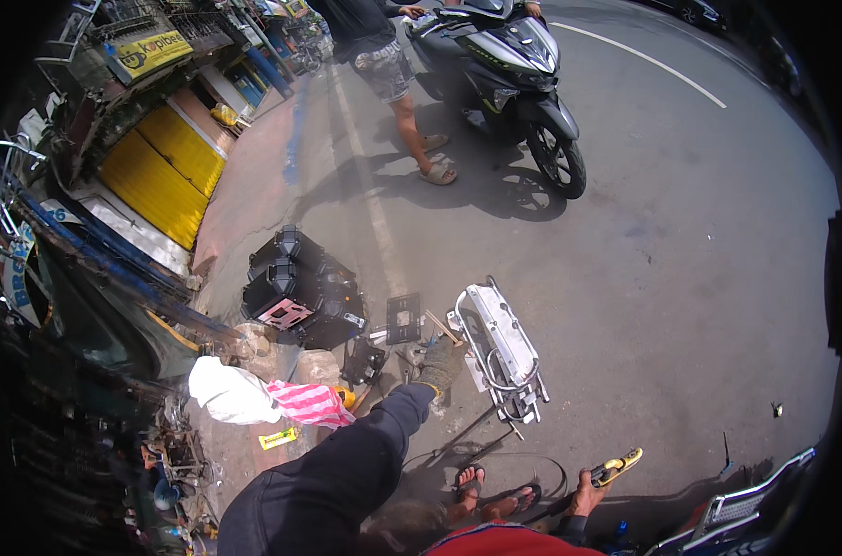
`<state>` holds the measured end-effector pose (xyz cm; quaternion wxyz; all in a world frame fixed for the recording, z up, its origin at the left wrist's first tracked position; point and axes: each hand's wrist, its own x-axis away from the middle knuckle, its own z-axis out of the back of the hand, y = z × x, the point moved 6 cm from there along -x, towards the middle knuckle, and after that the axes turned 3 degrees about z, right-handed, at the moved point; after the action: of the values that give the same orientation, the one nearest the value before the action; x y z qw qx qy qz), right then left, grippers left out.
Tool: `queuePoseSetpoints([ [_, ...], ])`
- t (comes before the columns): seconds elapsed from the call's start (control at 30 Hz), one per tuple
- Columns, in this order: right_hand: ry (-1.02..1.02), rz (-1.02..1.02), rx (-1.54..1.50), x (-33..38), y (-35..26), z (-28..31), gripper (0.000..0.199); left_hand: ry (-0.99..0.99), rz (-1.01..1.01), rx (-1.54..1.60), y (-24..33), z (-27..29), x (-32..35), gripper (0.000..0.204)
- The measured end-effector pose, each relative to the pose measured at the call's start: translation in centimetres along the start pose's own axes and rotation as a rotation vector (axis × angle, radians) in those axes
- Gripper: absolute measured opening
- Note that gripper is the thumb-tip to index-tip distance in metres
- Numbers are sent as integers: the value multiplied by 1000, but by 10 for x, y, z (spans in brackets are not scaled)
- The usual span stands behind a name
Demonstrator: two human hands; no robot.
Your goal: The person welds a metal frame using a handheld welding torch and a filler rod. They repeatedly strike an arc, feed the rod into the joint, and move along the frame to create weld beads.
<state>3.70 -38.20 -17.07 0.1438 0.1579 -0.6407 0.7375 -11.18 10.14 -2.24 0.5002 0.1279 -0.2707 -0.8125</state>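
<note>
My left hand (442,364), in a grey knitted glove with a yellow cuff, reaches low over small metal parts on the ground. Its fingers are too unclear to show whether they grip anything. Just beyond it lie a thin wooden stick (442,327) and a flat black plate (404,318). To its right stands a silver metal motorcycle rack (502,338) with tubular rails. A black bracket-like part (362,361) rests to the left. At lower right, my bare right hand (586,497) is closed around a yellow-and-black hand tool (617,468), its exact kind unclear.
Black hard cases (302,296) stand at left, near a white sack (226,391) and a pink-striped bag (308,403). Ahead, a person in patterned shorts (384,72) stands beside a parked scooter (513,69). A dark strap (562,468) curves near sandalled feet (470,484).
</note>
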Motion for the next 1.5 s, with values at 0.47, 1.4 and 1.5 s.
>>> queuePoseSetpoints([
  [0.47,90,-200,111,-14,23,96,24,96,-115,-221,-4,-2,-11,46],
  [1.4,-199,96,1243,-81,-92,-10,90,10,96,-252,23,1,-4,46],
  [1.5,-196,77,1385,-80,-100,-11,99,2,32,-107,29,2,0,49],
])
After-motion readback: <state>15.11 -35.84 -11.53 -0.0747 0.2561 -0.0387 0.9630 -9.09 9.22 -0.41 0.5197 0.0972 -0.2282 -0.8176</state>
